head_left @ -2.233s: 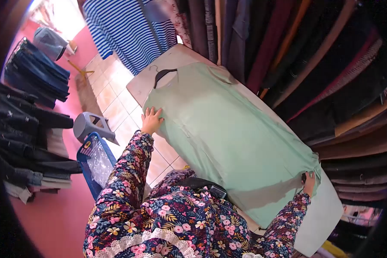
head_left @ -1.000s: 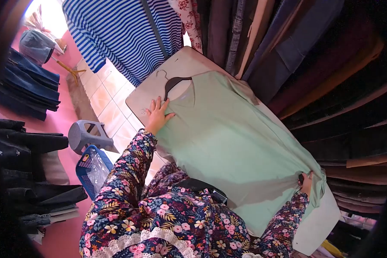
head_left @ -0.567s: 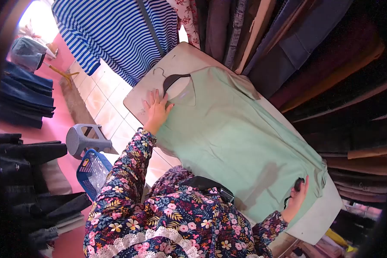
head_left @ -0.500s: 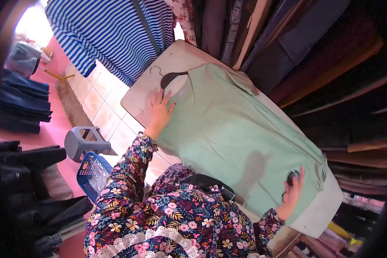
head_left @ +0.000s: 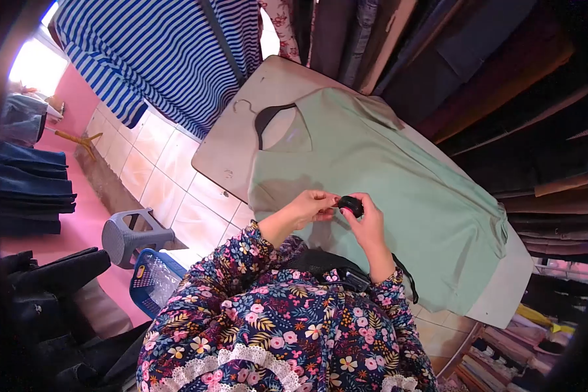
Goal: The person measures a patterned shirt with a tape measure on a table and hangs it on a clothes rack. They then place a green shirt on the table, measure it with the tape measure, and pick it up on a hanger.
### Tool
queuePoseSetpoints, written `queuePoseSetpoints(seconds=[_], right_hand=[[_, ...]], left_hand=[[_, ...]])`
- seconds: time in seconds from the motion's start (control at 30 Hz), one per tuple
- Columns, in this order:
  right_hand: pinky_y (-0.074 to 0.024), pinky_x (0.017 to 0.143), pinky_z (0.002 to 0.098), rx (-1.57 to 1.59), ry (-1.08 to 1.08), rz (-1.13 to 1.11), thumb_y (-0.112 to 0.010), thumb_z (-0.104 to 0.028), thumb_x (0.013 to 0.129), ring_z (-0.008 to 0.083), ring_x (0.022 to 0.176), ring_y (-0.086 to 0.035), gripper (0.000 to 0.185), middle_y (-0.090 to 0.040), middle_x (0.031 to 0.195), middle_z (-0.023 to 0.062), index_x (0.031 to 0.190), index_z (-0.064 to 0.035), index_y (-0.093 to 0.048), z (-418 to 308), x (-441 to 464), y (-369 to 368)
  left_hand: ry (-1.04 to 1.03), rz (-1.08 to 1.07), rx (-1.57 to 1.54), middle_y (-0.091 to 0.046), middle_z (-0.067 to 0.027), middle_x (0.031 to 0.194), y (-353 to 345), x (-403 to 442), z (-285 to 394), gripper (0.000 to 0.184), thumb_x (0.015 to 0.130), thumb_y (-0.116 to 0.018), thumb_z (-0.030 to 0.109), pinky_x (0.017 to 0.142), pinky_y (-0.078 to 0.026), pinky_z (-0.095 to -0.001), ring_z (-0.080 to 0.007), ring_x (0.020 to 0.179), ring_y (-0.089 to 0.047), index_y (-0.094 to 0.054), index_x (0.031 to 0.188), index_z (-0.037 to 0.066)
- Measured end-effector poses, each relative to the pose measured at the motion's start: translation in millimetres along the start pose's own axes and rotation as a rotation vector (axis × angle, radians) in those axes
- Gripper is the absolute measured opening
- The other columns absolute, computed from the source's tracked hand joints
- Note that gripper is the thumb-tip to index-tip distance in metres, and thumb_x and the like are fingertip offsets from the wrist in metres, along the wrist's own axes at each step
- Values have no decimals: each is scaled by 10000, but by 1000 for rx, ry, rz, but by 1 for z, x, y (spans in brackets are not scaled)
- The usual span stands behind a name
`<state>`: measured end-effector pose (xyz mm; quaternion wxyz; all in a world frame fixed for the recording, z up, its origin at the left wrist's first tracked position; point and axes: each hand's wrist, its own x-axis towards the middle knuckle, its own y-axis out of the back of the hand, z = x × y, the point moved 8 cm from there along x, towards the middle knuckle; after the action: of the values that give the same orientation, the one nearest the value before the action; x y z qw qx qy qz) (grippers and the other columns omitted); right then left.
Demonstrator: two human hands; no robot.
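Observation:
My right hand (head_left: 366,222) grips a small round black case, which looks like a tape measure (head_left: 351,206), with a black strap (head_left: 408,277) hanging by the wrist. The fingers of my left hand (head_left: 312,208) are closed in a pinch at the tape measure's left side; a tape end there is too small to make out. Both hands are above a pale green V-neck top (head_left: 379,176), spread out on a light table (head_left: 232,147). A dark hanger (head_left: 268,124) with a metal hook sits in the top's neckline.
A blue-and-white striped garment (head_left: 157,52) hangs beyond the table's left end. On the floor at left are a grey stool (head_left: 127,235) and a blue basket (head_left: 140,281). Dark trousers (head_left: 39,189) hang by the pink wall; clothes (head_left: 503,117) are racked close along the right.
My left hand has left the neckline and moved down and right to the tape measure. My right hand has brought it left from the top's lower end. The view has shifted slightly.

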<state>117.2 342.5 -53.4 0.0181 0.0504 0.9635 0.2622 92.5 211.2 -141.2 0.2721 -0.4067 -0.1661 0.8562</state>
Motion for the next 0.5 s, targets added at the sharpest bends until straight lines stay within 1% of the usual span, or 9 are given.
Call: queuePoseSetpoints(seconds=[0.07, 0.13, 0.2, 0.23, 0.3, 0.33, 0.4, 0.43, 0.5], right_hand=[[-494, 724, 380, -91, 69, 5, -694, -119, 756, 327, 848, -623, 276, -635, 941, 137, 991, -54, -565, -7, 3, -5], [-496, 717, 376, -156, 111, -13, -705, -121, 749, 327, 838, -622, 283, -636, 935, 133, 988, -45, -572, -7, 9, -13], [-497, 709, 372, -228, 152, -26, -717, -122, 743, 326, 828, -620, 292, -636, 928, 130, 985, -36, -580, -4, 15, -19], [-495, 709, 378, -249, 150, -3, -715, -127, 743, 330, 832, -616, 288, -635, 932, 130, 983, -39, -584, 0, 18, -19], [-493, 710, 384, -270, 144, 22, -713, -131, 743, 334, 837, -612, 284, -635, 935, 129, 982, -43, -588, 6, 26, -19], [-497, 703, 397, -291, 143, 43, -708, -147, 749, 336, 839, -614, 285, -634, 939, 120, 991, -62, -584, 11, 30, -19], [-500, 696, 409, -316, 138, 62, -703, -163, 756, 338, 841, -615, 286, -634, 943, 110, 1000, -80, -580, 16, 37, -21], [-502, 696, 412, -331, 127, 68, -703, -162, 755, 338, 840, -615, 285, -634, 948, 109, 1000, -83, -581, 19, 39, -23], [-503, 695, 415, -350, 114, 78, -702, -160, 754, 339, 838, -616, 285, -633, 952, 108, 1001, -85, -581, 24, 43, -25]], left_hand=[[7, 46, -18, -629, 0, 949, 13, 4, -2, 274, 924, -581, 236, 735, -503, -233, -88, 770, -575, -610, 1112, 39], [15, 90, -35, -638, 13, 926, 25, 2, 4, 247, 912, -601, 217, 694, -499, -222, -78, 716, -570, -627, 1081, 39], [-167, 211, 318, -659, 5, 844, 43, 1, 30, 196, 867, -646, 177, 639, -487, -238, -96, 681, -585, -660, 981, 18], [-166, 213, 324, -659, 5, 844, 54, 7, 32, 196, 867, -646, 177, 639, -487, -238, -96, 681, -585, -660, 981, 18], [-624, 522, 751, -680, -35, 786, 82, 0, 77, 151, 814, -674, 147, 636, -484, -279, -143, 692, -620, -678, 905, 27], [-623, 519, 753, -680, -35, 786, 80, -3, 88, 151, 814, -674, 147, 636, -484, -279, -143, 692, -620, -678, 905, 27], [-669, 770, 923, -680, -81, 777, 84, -19, 116, 126, 794, -676, 142, 664, -497, -317, -211, 724, -646, -680, 882, 53], [-670, 768, 922, -680, -81, 777, 86, -14, 118, 126, 794, -676, 142, 664, -497, -317, -211, 724, -646, -680, 882, 53], [-695, 866, 1065, -675, -95, 783, 88, -7, 121, 99, 798, -665, 145, 661, -501, -351, -256, 719, -641, -681, 868, 77]])
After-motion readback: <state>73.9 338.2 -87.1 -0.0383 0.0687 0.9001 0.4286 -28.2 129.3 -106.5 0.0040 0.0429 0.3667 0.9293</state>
